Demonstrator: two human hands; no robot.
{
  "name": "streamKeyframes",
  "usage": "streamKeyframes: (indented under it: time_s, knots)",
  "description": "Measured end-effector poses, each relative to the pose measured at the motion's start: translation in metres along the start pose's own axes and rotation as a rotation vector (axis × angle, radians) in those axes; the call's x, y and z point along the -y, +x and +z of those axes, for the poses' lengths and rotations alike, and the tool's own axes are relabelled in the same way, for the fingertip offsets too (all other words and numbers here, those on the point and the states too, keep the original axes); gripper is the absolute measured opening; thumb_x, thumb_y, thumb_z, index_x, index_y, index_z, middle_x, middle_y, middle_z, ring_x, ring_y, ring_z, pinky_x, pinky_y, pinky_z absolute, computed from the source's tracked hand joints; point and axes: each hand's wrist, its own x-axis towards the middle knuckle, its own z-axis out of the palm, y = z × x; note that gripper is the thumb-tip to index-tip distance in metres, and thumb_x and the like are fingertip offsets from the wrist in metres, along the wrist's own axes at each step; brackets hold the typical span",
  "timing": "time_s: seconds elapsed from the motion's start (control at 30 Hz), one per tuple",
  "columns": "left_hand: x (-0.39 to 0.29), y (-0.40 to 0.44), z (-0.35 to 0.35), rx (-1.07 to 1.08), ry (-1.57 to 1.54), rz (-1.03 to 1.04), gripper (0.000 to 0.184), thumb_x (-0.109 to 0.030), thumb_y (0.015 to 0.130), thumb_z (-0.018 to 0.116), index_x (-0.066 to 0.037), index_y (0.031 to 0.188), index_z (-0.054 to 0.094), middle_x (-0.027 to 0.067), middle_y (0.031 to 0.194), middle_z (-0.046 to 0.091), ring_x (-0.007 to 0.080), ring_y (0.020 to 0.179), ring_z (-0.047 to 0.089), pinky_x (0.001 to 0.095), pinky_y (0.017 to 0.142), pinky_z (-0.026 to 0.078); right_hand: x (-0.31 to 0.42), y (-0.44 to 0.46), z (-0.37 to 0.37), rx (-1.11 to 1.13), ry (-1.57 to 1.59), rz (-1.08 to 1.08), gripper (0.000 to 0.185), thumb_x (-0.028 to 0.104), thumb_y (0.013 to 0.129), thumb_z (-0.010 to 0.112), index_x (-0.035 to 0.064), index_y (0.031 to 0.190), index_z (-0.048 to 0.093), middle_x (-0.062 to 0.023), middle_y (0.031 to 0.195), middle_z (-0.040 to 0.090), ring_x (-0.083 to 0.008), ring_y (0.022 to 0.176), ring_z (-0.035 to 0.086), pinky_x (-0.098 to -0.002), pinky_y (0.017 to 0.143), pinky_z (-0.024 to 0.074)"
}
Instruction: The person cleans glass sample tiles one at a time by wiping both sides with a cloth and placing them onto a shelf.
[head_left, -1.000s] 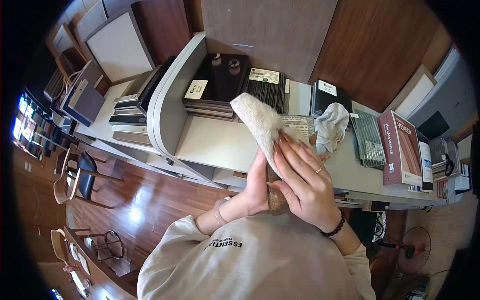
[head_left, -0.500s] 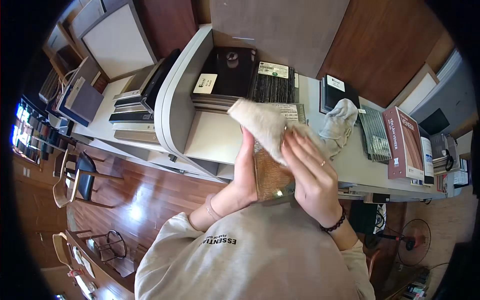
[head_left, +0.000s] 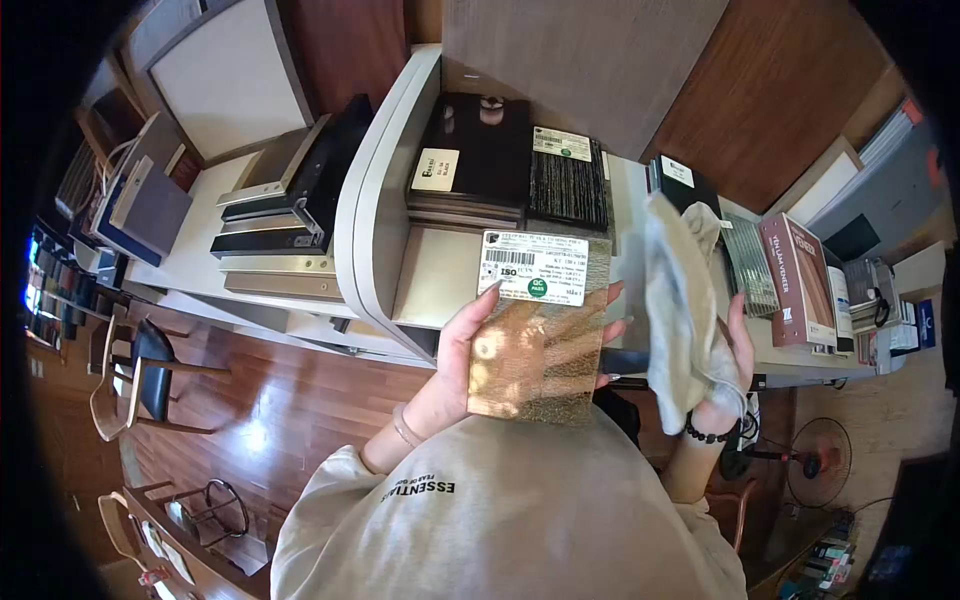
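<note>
In my left hand (head_left: 462,345) is an amber, textured glass sample (head_left: 540,365), upright in front of my chest. My thumb lies on its near face and my fingers show through from behind. A white label (head_left: 535,268) with a barcode and a green round mark covers its upper part. To the right, apart from the glass, my right hand (head_left: 737,355) grips a pale cloth (head_left: 680,320) that hangs down in front of the palm. A second greyish cloth (head_left: 704,222) shows partly behind it on the counter.
Dark glossy panels (head_left: 470,150) and a black streaked sample (head_left: 568,185) lie on the counter beyond my hands. A curved white divider (head_left: 365,200) stands left of them. At right are a ribbed glass sample (head_left: 750,265) and a red veneer box (head_left: 800,285).
My right hand and its cloth have moved off the glass to the right. The glass now faces me with its label in full view.
</note>
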Motion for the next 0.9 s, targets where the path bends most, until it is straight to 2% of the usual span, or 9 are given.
streamKeyframes:
  time_s: [0.17,0.27,0.4,0.47,0.53,0.57,0.73,0.8,0.9]
  knots:
    - [-0.003,-0.014,-0.017,-0.094,-0.043,0.109,0.074,-0.051,0.091,0.050,-0.008,0.147,0.028,0.0140,0.153,0.025,0.0330,0.140,0.027,0.0507,0.113,0.027,-0.016,-0.014,-0.017,0.168,0.081,-0.191,0.054,0.021,0.094,0.043,-0.0145,0.134,0.040,-0.0224,0.134,0.052,-0.0297,0.124,0.051,-0.0405,0.109,0.0360]
    - [-0.011,-0.017,-0.036,-0.066,-0.073,0.107,0.065,-0.045,0.094,0.047,-0.006,0.144,0.035,0.0130,0.147,0.036,0.0294,0.135,0.035,0.0471,0.112,0.030,-0.021,-0.020,0.034,0.433,0.246,0.030,0.062,0.020,0.090,0.041,-0.0148,0.140,0.031,-0.0244,0.144,0.040,-0.0295,0.133,0.041,-0.0382,0.113,0.0287]
    - [-0.015,-0.011,-0.042,0.092,-0.111,0.056,0.053,-0.035,0.098,0.044,-0.003,0.140,0.040,0.0124,0.140,0.046,0.0262,0.128,0.045,0.0423,0.109,0.034,-0.056,-0.023,0.026,0.271,0.118,-0.223,0.057,0.025,0.093,0.052,-0.0116,0.134,0.041,-0.0206,0.126,0.058,-0.0296,0.113,0.059,-0.0391,0.102,0.0444]
    - [-0.012,-0.005,-0.039,0.138,-0.085,0.074,0.048,-0.029,0.100,0.041,-0.002,0.139,0.041,0.0121,0.137,0.049,0.0246,0.124,0.048,0.0386,0.107,0.035,-0.058,-0.031,0.039,0.267,-0.017,-0.242,0.062,0.024,0.091,0.052,-0.0117,0.138,0.033,-0.0211,0.134,0.050,-0.0290,0.120,0.052,-0.0378,0.106,0.0382]
    - [-0.013,-0.001,-0.032,0.075,0.040,0.044,0.048,-0.029,0.100,0.041,-0.001,0.139,0.040,0.0117,0.137,0.049,0.0239,0.125,0.048,0.0375,0.107,0.035,-0.053,-0.039,0.054,0.266,-0.301,-0.263,0.074,0.021,0.089,0.053,-0.0121,0.145,0.018,-0.0220,0.148,0.034,-0.0278,0.136,0.037,-0.0352,0.114,0.0257]
    - [-0.012,0.001,-0.028,0.014,0.164,0.021,0.049,-0.029,0.100,0.041,-0.001,0.140,0.040,0.0114,0.138,0.049,0.0232,0.125,0.047,0.0364,0.108,0.035,-0.052,-0.039,0.052,0.262,-0.299,-0.267,0.074,0.021,0.089,0.053,-0.0121,0.145,0.018,-0.0220,0.148,0.034,-0.0278,0.136,0.037,-0.0352,0.114,0.0257]
    - [-0.002,0.018,0.008,-0.227,0.714,0.074,0.048,-0.024,0.101,0.040,0.002,0.142,0.036,0.0132,0.142,0.044,0.0220,0.129,0.043,0.0337,0.108,0.032,-0.045,-0.033,0.017,0.474,-0.333,-0.215,0.068,0.016,0.084,0.068,-0.0067,0.140,0.035,-0.0164,0.137,0.047,-0.0222,0.126,0.046,-0.0324,0.106,0.0341]
    - [0.000,0.027,-0.006,-0.175,0.792,0.031,0.050,-0.023,0.101,0.041,0.002,0.144,0.032,0.0142,0.145,0.040,0.0231,0.132,0.040,0.0342,0.109,0.031,-0.040,-0.032,0.007,0.563,-0.344,-0.186,0.066,0.015,0.082,0.074,-0.0045,0.137,0.042,-0.0141,0.133,0.052,-0.0200,0.122,0.050,-0.0313,0.103,0.0374]
    - [0.002,0.043,-0.009,-0.072,0.949,-0.061,0.054,-0.021,0.101,0.042,0.002,0.147,0.025,0.0163,0.150,0.033,0.0253,0.136,0.035,0.0350,0.110,0.028,-0.038,-0.024,0.013,0.315,-0.454,-0.150,0.060,0.014,0.081,0.076,-0.0036,0.130,0.046,-0.0112,0.121,0.058,-0.0195,0.107,0.057,-0.0302,0.092,0.0443]
